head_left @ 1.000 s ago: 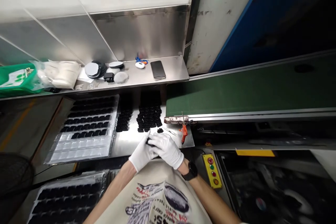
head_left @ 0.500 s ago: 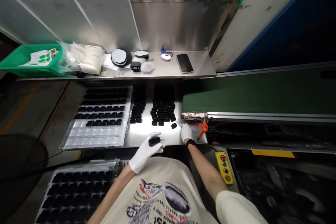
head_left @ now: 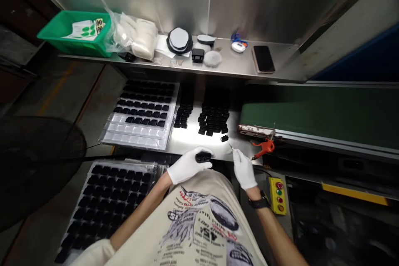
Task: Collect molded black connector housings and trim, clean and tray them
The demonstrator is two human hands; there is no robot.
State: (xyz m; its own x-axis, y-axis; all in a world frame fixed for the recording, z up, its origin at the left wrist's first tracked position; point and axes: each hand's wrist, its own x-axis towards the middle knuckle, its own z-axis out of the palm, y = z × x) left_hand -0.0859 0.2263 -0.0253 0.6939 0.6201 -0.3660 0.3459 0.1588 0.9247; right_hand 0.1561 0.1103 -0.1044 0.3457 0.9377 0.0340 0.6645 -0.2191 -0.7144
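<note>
My left hand (head_left: 190,165), in a white glove, is closed round a small black plastic part (head_left: 203,157) just above the table's front edge. My right hand (head_left: 244,168), also gloved, pinches a thin, pale, pointed tool (head_left: 231,147); most of it is hidden by the fingers, so its kind is unclear. One loose black part (head_left: 224,138) lies on the metal table beyond the tool's tip. Behind it stand close rows of black parts (head_left: 215,118), with a narrower group (head_left: 183,116) to their left.
Left on the table is a clear tray (head_left: 134,135) part-filled with black parts; another filled tray (head_left: 106,199) sits lower. An orange air gun (head_left: 265,147) hangs by the green conveyor (head_left: 311,108). A yellow button box (head_left: 277,196) is at right. The shelf holds a green bin (head_left: 75,45) and phone (head_left: 263,59).
My right hand has drawn back from the table toward me, with the thin tool now showing at its fingertips. My left hand still holds the black part. The camera view has shifted.
</note>
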